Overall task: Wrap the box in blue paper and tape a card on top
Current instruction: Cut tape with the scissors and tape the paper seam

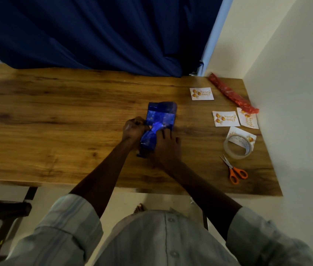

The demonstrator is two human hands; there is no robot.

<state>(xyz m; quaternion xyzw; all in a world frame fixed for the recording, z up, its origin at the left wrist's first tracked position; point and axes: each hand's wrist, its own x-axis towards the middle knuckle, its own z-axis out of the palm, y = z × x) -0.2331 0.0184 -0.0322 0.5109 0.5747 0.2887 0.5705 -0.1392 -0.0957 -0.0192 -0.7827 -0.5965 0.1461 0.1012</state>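
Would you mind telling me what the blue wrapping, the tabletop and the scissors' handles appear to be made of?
The blue wrapping looks like glossy foil or coated paper: it creases sharply and throws a bright glare. The tabletop shows brown grain and knots with a smooth sheen, so wood or wood-look laminate; I cannot tell which. The scissors' handles look like orange moulded plastic, uniformly coloured.

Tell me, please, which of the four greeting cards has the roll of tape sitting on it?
The card nearest the table's front edge: the clear tape roll overlaps it. The other three cards lie farther back without tape on them.
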